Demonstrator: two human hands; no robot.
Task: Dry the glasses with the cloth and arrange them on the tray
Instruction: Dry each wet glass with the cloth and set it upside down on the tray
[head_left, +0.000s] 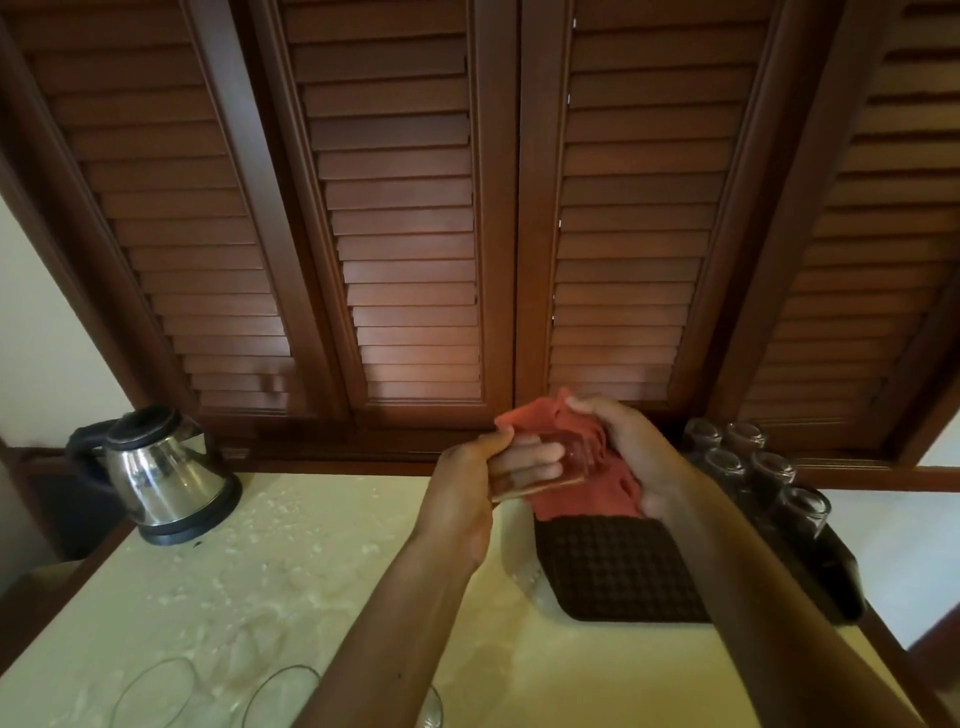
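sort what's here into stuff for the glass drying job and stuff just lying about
For the job:
glass in hand, held by the left hand
red cloth, gripped by the right hand
tray
upturned glasses on the tray
glasses near the front edge

Lying about:
kettle
shutter doors

My two forearms come up from the lower middle and lower right of the frame, both bare all the way to the bottom edge, with no sleeve or cuff showing. My left hand (475, 470) and right hand (631, 457) wear no gloves. I see no watch, strap or bracelet at either wrist, and no ring on my fingers (530, 460) that show.
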